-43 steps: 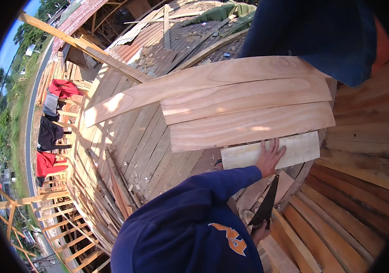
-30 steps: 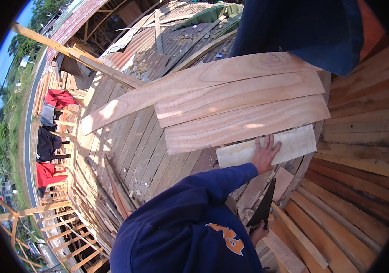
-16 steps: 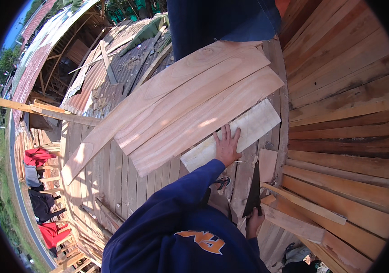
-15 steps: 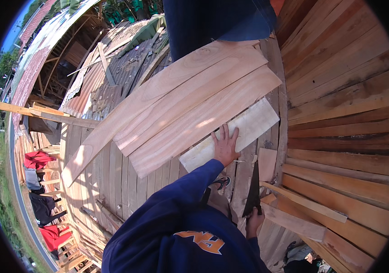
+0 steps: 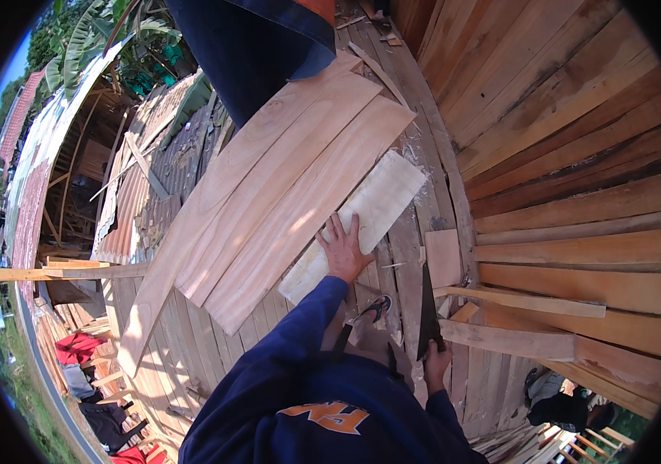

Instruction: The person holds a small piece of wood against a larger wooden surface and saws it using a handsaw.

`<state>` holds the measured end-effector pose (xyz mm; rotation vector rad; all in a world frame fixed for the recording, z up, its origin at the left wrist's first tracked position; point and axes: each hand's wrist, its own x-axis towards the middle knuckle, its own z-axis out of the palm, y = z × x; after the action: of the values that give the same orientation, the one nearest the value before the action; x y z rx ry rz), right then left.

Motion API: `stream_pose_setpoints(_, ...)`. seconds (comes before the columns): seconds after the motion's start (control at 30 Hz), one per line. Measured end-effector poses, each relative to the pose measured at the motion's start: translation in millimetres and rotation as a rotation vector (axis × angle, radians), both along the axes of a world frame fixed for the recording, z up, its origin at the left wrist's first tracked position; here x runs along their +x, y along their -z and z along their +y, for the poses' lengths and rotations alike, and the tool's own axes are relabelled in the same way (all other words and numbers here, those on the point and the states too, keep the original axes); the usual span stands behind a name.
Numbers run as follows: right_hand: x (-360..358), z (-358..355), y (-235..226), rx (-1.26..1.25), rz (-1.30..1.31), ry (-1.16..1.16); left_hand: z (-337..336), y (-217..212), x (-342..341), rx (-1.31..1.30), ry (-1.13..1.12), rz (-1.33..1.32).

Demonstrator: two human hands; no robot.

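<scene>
My left hand [image 5: 343, 249] lies flat with spread fingers on a short pale board [image 5: 388, 197]. Several longer reddish-brown planks [image 5: 292, 209] lie side by side just beyond that board. Low at the right, my right hand [image 5: 437, 362] is closed round the handle of a handsaw [image 5: 427, 317]. The saw's dark blade points away from me, apart from the pale board. A small square piece of wood [image 5: 443, 257] lies to the right of the blade.
A wall of stacked boards [image 5: 578, 224] rises on the right. Wooden strips [image 5: 531, 301] jut out near the saw. A person in dark blue trousers [image 5: 253, 54] stands at the far end of the planks. Beyond the plank floor's left edge are rusty roof sheets [image 5: 125, 201] and hanging clothes [image 5: 106, 421].
The view has turned, so the planks sit farther left and more of the right side shows. My left hand stays on the pale board and my right hand keeps the handsaw.
</scene>
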<state>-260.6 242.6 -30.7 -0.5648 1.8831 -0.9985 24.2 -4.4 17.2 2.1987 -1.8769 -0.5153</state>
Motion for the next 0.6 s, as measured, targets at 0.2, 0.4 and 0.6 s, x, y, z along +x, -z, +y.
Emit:
stream_pose_setpoints(0.2, 10, -4, -12, 0.049, -0.038, 0.074, -2, 0, 0, 0.019, -0.006, -0.047)
stream_pose_setpoints(0.4, 1, 7, -4, 0.035, -0.054, 0.074, -3, 3, -4, -0.050, -0.016, -0.052)
stream_pose_setpoints(0.6, 4, 7, -8, 0.056, -0.051, 0.081, -1, 4, -2, -0.088, -0.008, -0.057)
